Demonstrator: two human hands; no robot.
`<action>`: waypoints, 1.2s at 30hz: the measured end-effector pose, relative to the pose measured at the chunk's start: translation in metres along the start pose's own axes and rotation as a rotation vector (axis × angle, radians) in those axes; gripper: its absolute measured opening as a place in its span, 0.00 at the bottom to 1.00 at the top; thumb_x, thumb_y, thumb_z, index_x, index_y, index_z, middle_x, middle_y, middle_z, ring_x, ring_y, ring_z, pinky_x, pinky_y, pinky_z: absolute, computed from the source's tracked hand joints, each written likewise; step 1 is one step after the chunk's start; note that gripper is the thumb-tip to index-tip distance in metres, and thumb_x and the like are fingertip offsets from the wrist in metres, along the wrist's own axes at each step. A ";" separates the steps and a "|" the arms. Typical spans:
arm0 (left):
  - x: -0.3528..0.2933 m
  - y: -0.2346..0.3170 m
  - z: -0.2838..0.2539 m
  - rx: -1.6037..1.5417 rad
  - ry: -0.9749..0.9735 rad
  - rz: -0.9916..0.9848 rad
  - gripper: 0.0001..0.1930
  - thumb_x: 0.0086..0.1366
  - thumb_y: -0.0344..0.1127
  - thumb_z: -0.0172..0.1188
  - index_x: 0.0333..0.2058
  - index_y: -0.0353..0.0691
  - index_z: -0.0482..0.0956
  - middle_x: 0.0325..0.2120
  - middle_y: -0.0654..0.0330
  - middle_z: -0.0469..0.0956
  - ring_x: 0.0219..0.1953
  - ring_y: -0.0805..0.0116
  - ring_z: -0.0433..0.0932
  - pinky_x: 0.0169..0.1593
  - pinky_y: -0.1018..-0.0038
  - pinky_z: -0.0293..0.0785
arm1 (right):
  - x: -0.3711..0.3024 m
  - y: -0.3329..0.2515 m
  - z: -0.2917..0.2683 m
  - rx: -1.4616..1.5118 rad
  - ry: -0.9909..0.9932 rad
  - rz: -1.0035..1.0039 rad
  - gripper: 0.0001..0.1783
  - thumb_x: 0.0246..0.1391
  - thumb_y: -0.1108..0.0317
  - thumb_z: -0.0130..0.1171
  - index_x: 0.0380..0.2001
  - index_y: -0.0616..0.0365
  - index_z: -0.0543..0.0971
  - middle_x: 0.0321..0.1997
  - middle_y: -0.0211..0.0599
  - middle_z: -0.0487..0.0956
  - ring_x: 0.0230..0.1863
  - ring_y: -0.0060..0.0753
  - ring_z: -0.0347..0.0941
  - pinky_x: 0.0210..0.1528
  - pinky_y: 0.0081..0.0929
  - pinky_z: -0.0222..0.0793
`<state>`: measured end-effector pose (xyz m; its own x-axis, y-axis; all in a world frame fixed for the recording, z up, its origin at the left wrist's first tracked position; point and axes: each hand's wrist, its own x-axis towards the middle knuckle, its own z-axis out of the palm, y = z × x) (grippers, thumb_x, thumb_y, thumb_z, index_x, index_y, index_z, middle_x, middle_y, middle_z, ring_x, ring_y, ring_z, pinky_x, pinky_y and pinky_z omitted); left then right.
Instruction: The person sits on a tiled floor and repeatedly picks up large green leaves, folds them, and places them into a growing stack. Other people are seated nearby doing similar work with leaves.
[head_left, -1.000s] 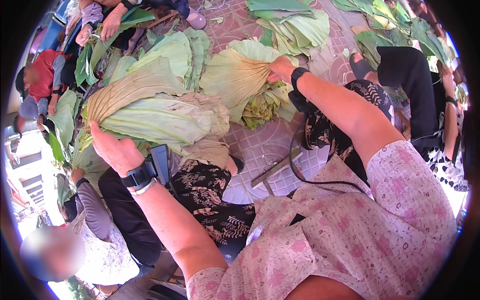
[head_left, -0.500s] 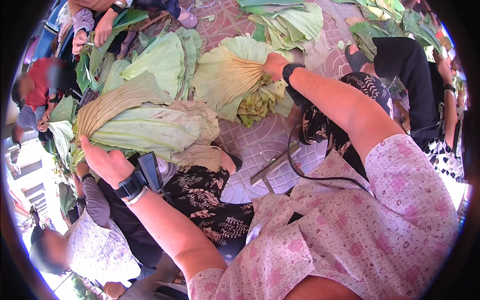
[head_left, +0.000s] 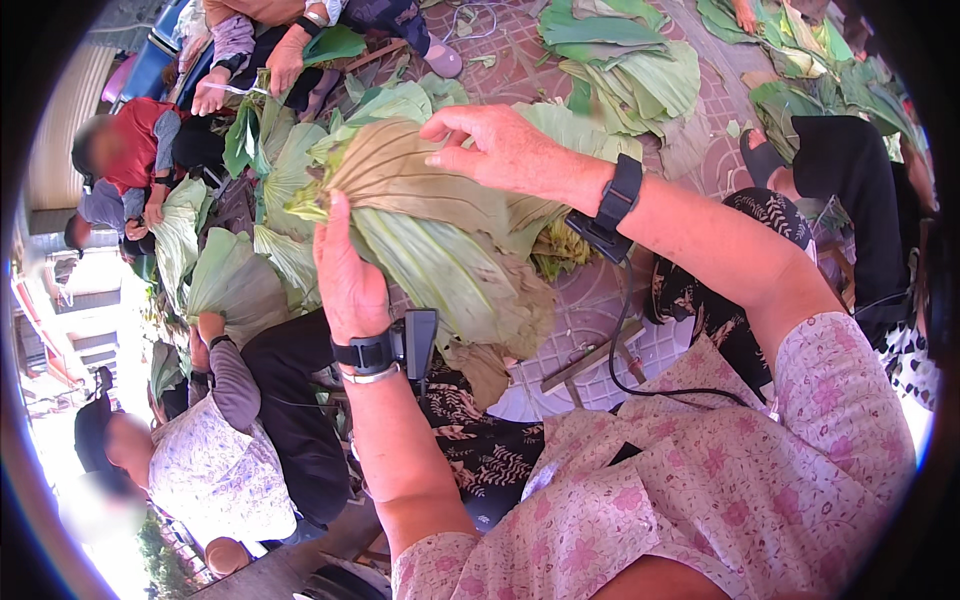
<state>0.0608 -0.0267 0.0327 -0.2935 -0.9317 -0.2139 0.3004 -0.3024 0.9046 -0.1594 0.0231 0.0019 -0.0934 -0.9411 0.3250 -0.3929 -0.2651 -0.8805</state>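
My left hand [head_left: 352,285] grips a thick bundle of large folded lotus leaves [head_left: 430,270] near its gathered stem end [head_left: 308,205]. The top leaf [head_left: 400,165] is brownish with dark veins; pale green leaves and dry, crumpled edges show below it. My right hand [head_left: 500,150] hovers over the bundle's upper edge, thumb and fingers bent and apart, with nothing visible between them. Behind the bundle, partly hidden, lies a pile of pale leaves [head_left: 570,130] with a yellow-green crumpled clump [head_left: 562,248] beneath. Black straps circle both wrists.
More stacked leaves [head_left: 635,85] lie on the paved floor [head_left: 590,300] ahead and at the far right [head_left: 800,100]. Co-workers sit close by on the left, one holding a fanned leaf [head_left: 235,280]. A small stool [head_left: 590,360] stands by my legs; a black cable [head_left: 625,340] hangs from my right wrist.
My left hand has brought the bundle rightward and nearer the middle. My right hand has let go of the leaf on the pile and moved left over the bundle. The view has shifted too.
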 end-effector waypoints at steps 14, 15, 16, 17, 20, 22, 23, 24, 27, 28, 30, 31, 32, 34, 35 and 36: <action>-0.015 -0.022 0.035 0.240 -0.361 0.052 0.27 0.58 0.19 0.58 0.58 0.36 0.66 0.53 0.60 0.74 0.54 0.69 0.72 0.60 0.70 0.65 | -0.003 -0.025 -0.016 -0.416 -0.150 -0.174 0.32 0.45 0.65 0.67 0.56 0.51 0.72 0.49 0.45 0.71 0.45 0.53 0.75 0.45 0.45 0.73; -0.015 -0.022 0.034 0.252 -0.356 0.035 0.27 0.58 0.18 0.58 0.57 0.36 0.67 0.53 0.60 0.74 0.54 0.69 0.73 0.60 0.71 0.65 | -0.003 -0.026 -0.016 -0.442 -0.154 -0.205 0.32 0.45 0.66 0.67 0.56 0.51 0.72 0.48 0.45 0.71 0.44 0.53 0.75 0.44 0.45 0.73; -0.015 -0.023 0.034 0.243 -0.348 0.030 0.26 0.58 0.18 0.57 0.56 0.36 0.67 0.52 0.60 0.75 0.53 0.69 0.73 0.59 0.71 0.66 | -0.003 -0.026 -0.015 -0.467 -0.157 -0.237 0.33 0.44 0.67 0.67 0.57 0.51 0.71 0.47 0.45 0.71 0.43 0.52 0.75 0.42 0.45 0.73; -0.014 -0.024 0.033 0.234 -0.341 0.026 0.26 0.58 0.18 0.57 0.56 0.36 0.68 0.51 0.60 0.75 0.53 0.70 0.73 0.59 0.71 0.66 | -0.003 -0.027 -0.015 -0.493 -0.160 -0.269 0.34 0.44 0.67 0.68 0.57 0.51 0.71 0.47 0.45 0.71 0.42 0.52 0.75 0.41 0.45 0.74; -0.009 -0.027 0.028 0.228 -0.331 0.007 0.24 0.57 0.19 0.56 0.54 0.36 0.69 0.50 0.59 0.76 0.52 0.70 0.74 0.57 0.71 0.67 | -0.006 -0.026 -0.014 -0.500 -0.143 -0.339 0.29 0.43 0.69 0.67 0.51 0.53 0.73 0.46 0.44 0.70 0.41 0.51 0.76 0.39 0.45 0.74; -0.007 -0.029 0.025 0.214 -0.327 -0.003 0.23 0.57 0.20 0.57 0.54 0.36 0.70 0.50 0.59 0.76 0.51 0.69 0.74 0.57 0.71 0.68 | -0.005 -0.026 -0.013 -0.474 -0.097 -0.380 0.22 0.45 0.67 0.66 0.46 0.53 0.74 0.44 0.44 0.72 0.40 0.50 0.76 0.38 0.45 0.74; -0.006 -0.030 0.025 0.200 -0.325 -0.006 0.23 0.57 0.20 0.57 0.53 0.36 0.70 0.49 0.59 0.76 0.51 0.69 0.75 0.57 0.71 0.68 | -0.004 -0.025 -0.013 -0.460 -0.074 -0.399 0.19 0.45 0.67 0.65 0.43 0.53 0.75 0.42 0.44 0.73 0.39 0.50 0.76 0.38 0.45 0.74; -0.006 -0.031 0.025 0.185 -0.324 -0.010 0.22 0.57 0.21 0.57 0.53 0.36 0.70 0.49 0.59 0.77 0.51 0.69 0.75 0.57 0.71 0.68 | -0.003 -0.025 -0.015 -0.500 -0.101 -0.369 0.17 0.46 0.66 0.64 0.41 0.54 0.75 0.40 0.44 0.75 0.38 0.50 0.77 0.38 0.45 0.74; -0.008 -0.023 0.025 0.164 -0.255 -0.025 0.22 0.57 0.21 0.58 0.52 0.35 0.70 0.47 0.58 0.77 0.49 0.68 0.76 0.56 0.71 0.69 | 0.003 -0.031 -0.027 -0.649 -0.137 -0.256 0.11 0.47 0.64 0.61 0.34 0.54 0.76 0.32 0.42 0.78 0.37 0.51 0.77 0.37 0.45 0.73; -0.005 -0.020 0.018 0.168 -0.218 -0.034 0.21 0.57 0.21 0.59 0.51 0.34 0.71 0.46 0.57 0.77 0.47 0.68 0.76 0.55 0.72 0.69 | 0.007 -0.035 -0.036 -0.719 -0.119 -0.205 0.10 0.48 0.63 0.60 0.33 0.54 0.77 0.29 0.41 0.78 0.37 0.51 0.77 0.37 0.44 0.73; 0.001 -0.015 0.005 0.189 -0.117 0.009 0.21 0.56 0.22 0.60 0.50 0.34 0.72 0.45 0.56 0.77 0.46 0.67 0.77 0.55 0.71 0.71 | 0.012 -0.029 -0.053 -0.824 -0.042 -0.154 0.09 0.47 0.61 0.60 0.28 0.55 0.79 0.24 0.42 0.77 0.35 0.52 0.76 0.37 0.45 0.72; 0.002 -0.009 0.002 0.176 -0.099 0.022 0.21 0.56 0.23 0.60 0.50 0.34 0.72 0.44 0.56 0.77 0.46 0.66 0.77 0.55 0.70 0.71 | 0.014 -0.022 -0.062 -0.873 -0.014 -0.193 0.10 0.47 0.60 0.60 0.27 0.56 0.78 0.23 0.42 0.77 0.35 0.52 0.76 0.36 0.45 0.72; 0.003 -0.003 0.001 0.197 -0.042 0.057 0.21 0.56 0.23 0.60 0.50 0.34 0.72 0.45 0.56 0.77 0.46 0.65 0.77 0.55 0.70 0.71 | 0.016 -0.015 -0.072 -0.925 0.015 -0.233 0.11 0.47 0.60 0.60 0.26 0.56 0.78 0.23 0.43 0.77 0.34 0.52 0.75 0.36 0.45 0.72; 0.007 0.008 -0.009 0.209 0.049 0.060 0.21 0.56 0.23 0.61 0.49 0.34 0.72 0.46 0.55 0.76 0.47 0.64 0.76 0.55 0.69 0.71 | 0.020 -0.004 -0.087 -0.984 0.051 -0.394 0.13 0.47 0.58 0.61 0.25 0.58 0.77 0.23 0.44 0.76 0.30 0.51 0.74 0.33 0.45 0.71; 0.010 0.012 -0.013 0.205 0.139 0.100 0.20 0.56 0.23 0.61 0.48 0.34 0.72 0.47 0.55 0.76 0.47 0.63 0.76 0.54 0.67 0.72 | 0.020 -0.010 -0.087 -0.946 0.014 -0.342 0.12 0.46 0.58 0.61 0.25 0.57 0.78 0.24 0.44 0.77 0.31 0.52 0.75 0.34 0.46 0.71; 0.009 0.015 -0.016 0.205 0.193 0.121 0.19 0.55 0.24 0.62 0.47 0.34 0.72 0.46 0.55 0.76 0.46 0.63 0.76 0.53 0.67 0.72 | 0.021 -0.017 -0.085 -0.906 -0.022 -0.291 0.12 0.46 0.59 0.61 0.25 0.56 0.79 0.25 0.44 0.78 0.33 0.52 0.76 0.34 0.47 0.71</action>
<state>0.0772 -0.0429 0.0383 -0.0833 -0.9854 -0.1486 0.1272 -0.1584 0.9791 -0.2327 0.0261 0.0529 0.1338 -0.8700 0.4746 -0.9587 -0.2348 -0.1603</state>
